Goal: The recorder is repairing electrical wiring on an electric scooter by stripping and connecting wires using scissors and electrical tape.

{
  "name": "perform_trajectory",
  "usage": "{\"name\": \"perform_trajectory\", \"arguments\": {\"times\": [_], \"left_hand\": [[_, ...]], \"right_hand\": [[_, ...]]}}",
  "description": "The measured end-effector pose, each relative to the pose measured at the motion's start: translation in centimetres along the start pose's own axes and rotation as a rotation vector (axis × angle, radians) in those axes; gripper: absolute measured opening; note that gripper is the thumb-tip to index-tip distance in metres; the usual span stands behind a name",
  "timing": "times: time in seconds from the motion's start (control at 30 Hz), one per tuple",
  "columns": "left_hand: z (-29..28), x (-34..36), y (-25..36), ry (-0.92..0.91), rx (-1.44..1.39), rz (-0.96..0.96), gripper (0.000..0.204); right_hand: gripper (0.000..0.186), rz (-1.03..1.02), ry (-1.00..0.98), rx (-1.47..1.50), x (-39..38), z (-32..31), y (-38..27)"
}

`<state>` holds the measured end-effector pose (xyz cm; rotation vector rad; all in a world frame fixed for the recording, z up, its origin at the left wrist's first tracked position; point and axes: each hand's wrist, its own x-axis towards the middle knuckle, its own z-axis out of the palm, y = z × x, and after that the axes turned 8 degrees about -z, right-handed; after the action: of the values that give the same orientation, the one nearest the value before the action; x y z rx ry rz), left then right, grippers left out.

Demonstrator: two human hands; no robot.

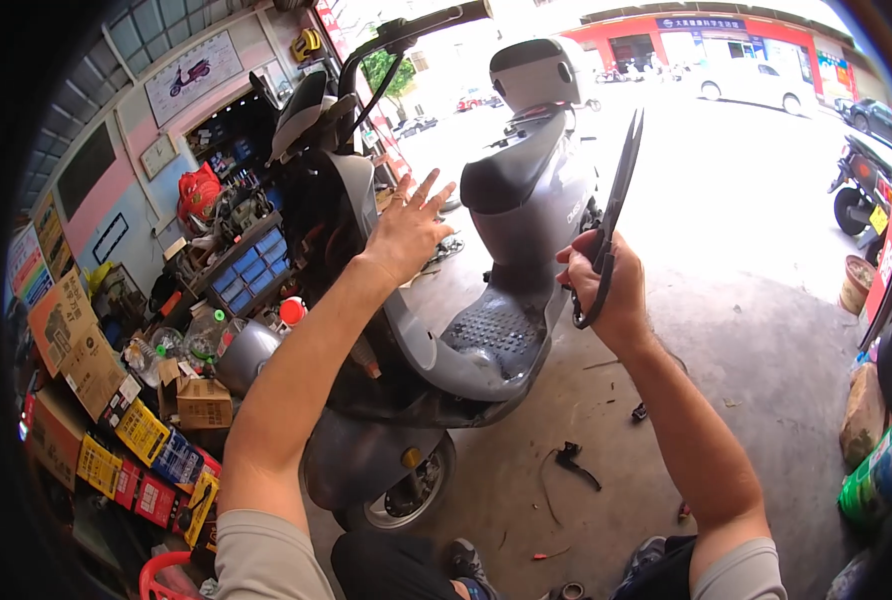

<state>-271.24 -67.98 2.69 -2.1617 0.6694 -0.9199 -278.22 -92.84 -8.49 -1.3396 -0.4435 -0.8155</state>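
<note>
A grey electric scooter (516,235) stands in front of me, its front end to the left. My left hand (406,230) is stretched out over the scooter's front panel (361,185), fingers spread and holding nothing; whether it touches the panel I cannot tell. In my right hand (616,295) is a pair of scissors (623,185) with dark handles. Their long blades point up and lie close together, to the right of the scooter's seat (511,170). Below the hands is the textured footboard (496,330).
A black brake lever (576,465) with a thin cable lies on the concrete floor. Cardboard boxes (86,345), bottles and blue parts drawers (251,268) crowd the left side. On the right are a green bag (886,455) and a flowerpot (856,283). The street lies beyond.
</note>
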Motion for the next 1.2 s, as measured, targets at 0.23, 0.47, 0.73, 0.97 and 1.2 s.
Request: {"name": "perform_trajectory", "arguments": {"times": [0.23, 0.47, 0.73, 0.97, 1.2], "left_hand": [[-0.8, 1.5, -1.0, -0.079, -0.143, 0.123, 0.018], [-0.2, 0.7, -1.1, 0.057, 0.066, 0.145, 0.019], [-3.4, 0.1, -0.4, 0.105, -0.425, -0.016, 0.01], [-8.4, -0.6, 0.3, 0.186, -0.948, -0.294, 0.011], [-9.4, -2.9, -0.9, 0.204, -0.846, -0.256, 0.008]], "right_hand": [[0.012, -0.043, 0.011, -0.027, 0.0, -0.2, 1.5], [0.012, -0.04, -0.015, -0.007, -0.2, 0.6, 1.2], [0.011, -0.01, -0.039, 0.001, -0.4, 1.7, 0.6], [0.022, 0.057, 0.056, 0.412, 1.1, 5.3, -1.7], [0.026, 0.002, 0.056, 0.487, 2.9, 8.9, -4.4]]}}
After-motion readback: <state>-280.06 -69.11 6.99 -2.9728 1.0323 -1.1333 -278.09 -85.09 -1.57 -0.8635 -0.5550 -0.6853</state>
